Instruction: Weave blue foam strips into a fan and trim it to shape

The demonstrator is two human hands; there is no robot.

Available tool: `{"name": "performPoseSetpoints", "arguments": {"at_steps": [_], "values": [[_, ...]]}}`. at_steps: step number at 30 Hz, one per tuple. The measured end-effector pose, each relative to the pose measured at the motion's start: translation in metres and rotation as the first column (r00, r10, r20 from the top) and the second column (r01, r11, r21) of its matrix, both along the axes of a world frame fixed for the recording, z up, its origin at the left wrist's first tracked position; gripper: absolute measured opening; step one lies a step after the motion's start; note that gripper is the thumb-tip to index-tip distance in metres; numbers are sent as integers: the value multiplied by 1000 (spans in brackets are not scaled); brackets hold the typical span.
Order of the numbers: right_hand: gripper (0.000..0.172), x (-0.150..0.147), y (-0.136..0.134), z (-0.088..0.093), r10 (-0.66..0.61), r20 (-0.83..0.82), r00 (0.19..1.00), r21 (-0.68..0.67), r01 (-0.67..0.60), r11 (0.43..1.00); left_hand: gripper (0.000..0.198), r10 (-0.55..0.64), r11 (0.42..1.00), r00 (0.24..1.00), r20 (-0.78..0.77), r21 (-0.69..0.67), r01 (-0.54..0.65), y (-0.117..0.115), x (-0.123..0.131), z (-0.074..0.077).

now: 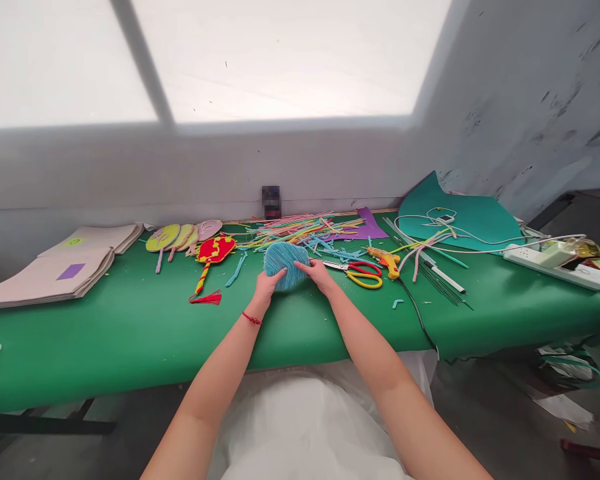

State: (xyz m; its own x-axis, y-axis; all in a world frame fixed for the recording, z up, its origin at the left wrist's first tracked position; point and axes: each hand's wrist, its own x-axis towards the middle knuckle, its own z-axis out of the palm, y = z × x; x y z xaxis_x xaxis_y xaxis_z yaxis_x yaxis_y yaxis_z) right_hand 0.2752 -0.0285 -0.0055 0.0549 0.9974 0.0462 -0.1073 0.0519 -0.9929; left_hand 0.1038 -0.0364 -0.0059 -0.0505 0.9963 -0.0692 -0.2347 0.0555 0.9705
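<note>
Between my two hands is a round blue disc with a ridged surface that looks like pipe cleaners laid side by side. My left hand grips its lower left edge, thumb on top. On the right edge, my right hand pinches it with the thumb over the face; the fingers behind are hidden. Just right of the disc lie scissors with red and yellow handles. Behind it spreads a heap of coloured pipe cleaners. A red and yellow fan with a red tassel lies to the left.
The green-covered table runs below a wall. A yellow glue gun trails a black cord over the front edge. Further right are a white power strip and a teal sheet. Stacked cardboard and several round fans sit left.
</note>
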Motion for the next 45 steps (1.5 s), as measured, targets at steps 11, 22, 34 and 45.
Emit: {"name": "performPoseSetpoints", "arguments": {"at_steps": [11,22,34,45], "values": [[39,-3,-1,3,-57,43,997,29,55,998,47,74,997,997,-4,4,-74,6,2,-3],[41,-1,1,-2,19,-85,996,-16,-21,1000,37,64,989,988,-141,142,-44,3,0,2],[43,5,-7,16,172,-444,880,-12,-197,980,50,367,715,553,-748,607,347,-18,-6,15],[41,5,2,3,9,-581,814,24,6,1000,56,-95,991,989,112,104,83,2,1,9]]}}
